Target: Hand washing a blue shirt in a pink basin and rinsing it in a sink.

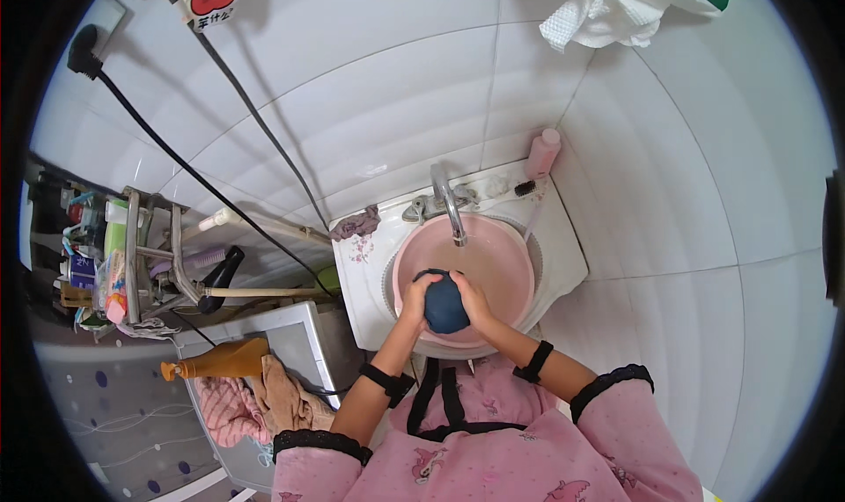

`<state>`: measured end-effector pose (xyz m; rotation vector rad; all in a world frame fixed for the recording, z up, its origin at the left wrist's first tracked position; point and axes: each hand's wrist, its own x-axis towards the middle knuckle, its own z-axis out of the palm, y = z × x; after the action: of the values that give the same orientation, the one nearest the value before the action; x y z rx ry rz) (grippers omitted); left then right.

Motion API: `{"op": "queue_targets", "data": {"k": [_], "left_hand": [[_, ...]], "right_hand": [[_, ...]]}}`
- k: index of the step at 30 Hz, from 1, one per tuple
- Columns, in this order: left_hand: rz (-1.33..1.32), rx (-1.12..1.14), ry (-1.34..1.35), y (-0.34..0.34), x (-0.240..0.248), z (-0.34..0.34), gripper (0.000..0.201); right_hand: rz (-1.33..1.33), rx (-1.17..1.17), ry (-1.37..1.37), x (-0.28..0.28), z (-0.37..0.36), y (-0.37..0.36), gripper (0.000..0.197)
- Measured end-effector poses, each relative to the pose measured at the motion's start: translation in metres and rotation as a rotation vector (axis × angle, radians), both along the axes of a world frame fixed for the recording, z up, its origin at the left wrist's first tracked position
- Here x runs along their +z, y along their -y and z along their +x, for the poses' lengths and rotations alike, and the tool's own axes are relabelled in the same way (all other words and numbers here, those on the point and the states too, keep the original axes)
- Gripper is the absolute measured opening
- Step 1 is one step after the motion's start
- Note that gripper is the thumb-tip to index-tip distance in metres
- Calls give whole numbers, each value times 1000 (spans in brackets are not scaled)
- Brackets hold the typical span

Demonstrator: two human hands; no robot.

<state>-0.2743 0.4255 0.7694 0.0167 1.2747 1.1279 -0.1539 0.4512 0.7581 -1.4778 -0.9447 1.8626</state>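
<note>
My left hand [417, 298] and my right hand [473, 300] press from both sides on a rounded dark blue cloth item [447, 308]. It bulges between my palms, and its exact kind does not show. Both hands are over the near part of a pink basin [526, 269] that holds cloudy water. That basin sits in the white washbasin [563, 264]. Just beyond my hands, the spout of a metal faucet [449, 205] reaches over the water. No stream from it can be made out.
On the washbasin's back ledge are a crumpled mauve cloth [356, 224], a small dark brush [525, 189] and a pink bottle [544, 153]. At left, a washing machine [319, 348] carries an orange pump bottle [224, 359] and towels [286, 396]. A hair dryer [222, 279] hangs by a metal rack [132, 256].
</note>
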Motion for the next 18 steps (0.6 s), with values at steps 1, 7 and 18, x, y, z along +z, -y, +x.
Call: {"op": "queue_targets", "data": {"k": [1, 7, 18], "left_hand": [[2, 112, 41, -1, 1, 1, 26], [-4, 382, -206, 3, -13, 16, 26], [20, 287, 10, 0, 3, 40, 23]], "right_hand": [[0, -8, 2, -8, 5, -1, 42], [-411, -248, -267, -15, 12, 6, 50], [-261, -175, -445, -36, 20, -6, 31]]}}
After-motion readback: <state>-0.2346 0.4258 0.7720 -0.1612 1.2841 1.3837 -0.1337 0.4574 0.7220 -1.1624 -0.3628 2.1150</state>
